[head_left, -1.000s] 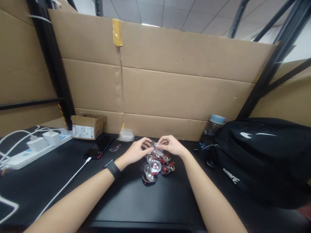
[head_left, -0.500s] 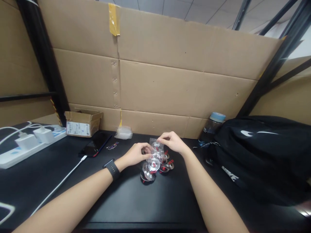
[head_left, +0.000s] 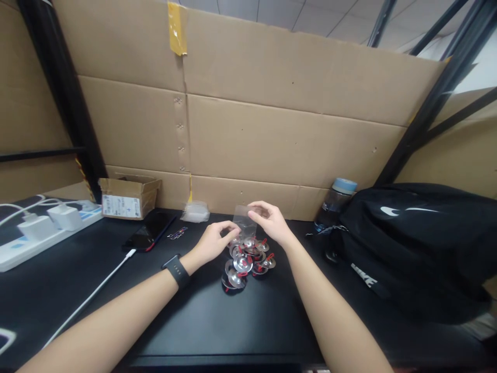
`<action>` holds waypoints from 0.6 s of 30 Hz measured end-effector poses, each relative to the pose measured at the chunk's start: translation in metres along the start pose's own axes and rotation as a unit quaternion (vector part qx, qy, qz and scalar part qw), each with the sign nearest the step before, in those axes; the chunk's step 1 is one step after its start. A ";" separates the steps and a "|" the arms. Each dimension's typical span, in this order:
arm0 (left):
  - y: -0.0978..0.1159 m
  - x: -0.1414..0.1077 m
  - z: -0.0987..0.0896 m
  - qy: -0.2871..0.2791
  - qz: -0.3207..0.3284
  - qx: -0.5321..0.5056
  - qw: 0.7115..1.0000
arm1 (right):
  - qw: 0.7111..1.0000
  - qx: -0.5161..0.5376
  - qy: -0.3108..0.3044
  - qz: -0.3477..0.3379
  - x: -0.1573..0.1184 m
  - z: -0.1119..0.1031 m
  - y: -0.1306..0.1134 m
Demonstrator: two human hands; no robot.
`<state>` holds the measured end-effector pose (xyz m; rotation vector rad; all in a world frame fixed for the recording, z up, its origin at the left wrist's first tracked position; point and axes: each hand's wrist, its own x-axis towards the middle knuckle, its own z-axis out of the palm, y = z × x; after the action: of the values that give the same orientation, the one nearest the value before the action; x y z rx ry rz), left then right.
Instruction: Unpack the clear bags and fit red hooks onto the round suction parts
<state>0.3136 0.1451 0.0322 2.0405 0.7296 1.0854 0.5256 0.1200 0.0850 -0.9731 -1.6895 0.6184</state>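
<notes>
A small clear plastic bag is held up above a pile of finger cymbals. My right hand pinches its upper right edge between thumb and fingers. On the other side, my left hand has its thumb and fingertips closed at the bag's left edge, close to the back of the pile. Several shiny silver cymbals with red loops lie heaped on the black table, some overlapping. No cymbal is clearly visible inside the bag, though its lower end overlaps the pile.
At the back left stand an open cardboard box and a stack of clear bags. A phone, a small charm and a white power strip lie left. A bottle and black backpack occupy the right.
The bag has risen slightly and separated from the cymbals it lay over. My right hand has shifted up and left, my left hand slightly up and left. The view has shifted a little.
</notes>
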 end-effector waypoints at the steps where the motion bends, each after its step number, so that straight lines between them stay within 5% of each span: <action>1: 0.000 0.001 -0.001 0.010 -0.002 -0.010 1.000 | 1.000 0.014 -0.011 0.006 -0.001 0.000 0.001; 5: -0.004 0.004 -0.005 0.034 -0.013 -0.022 0.999 | 0.997 0.053 -0.031 0.046 -0.002 -0.001 0.005; 9: -0.010 0.004 -0.007 0.030 -0.021 -0.003 0.999 | 0.994 0.068 0.026 0.081 -0.001 -0.003 0.009; 11: -0.010 0.003 -0.009 0.081 -0.012 0.025 0.996 | 0.992 0.073 0.051 0.090 0.000 -0.003 0.010; 14: -0.005 -0.001 -0.015 0.156 0.062 0.120 0.978 | 0.990 0.067 0.063 0.104 0.000 -0.001 0.013; 18: 0.007 -0.005 -0.019 0.057 0.206 0.275 0.937 | 0.988 0.074 0.052 0.122 -0.001 0.007 0.015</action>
<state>0.2958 0.1436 0.0437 2.7141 0.7390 1.3516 0.5235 0.1271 0.0704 -1.0938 -1.4223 0.8277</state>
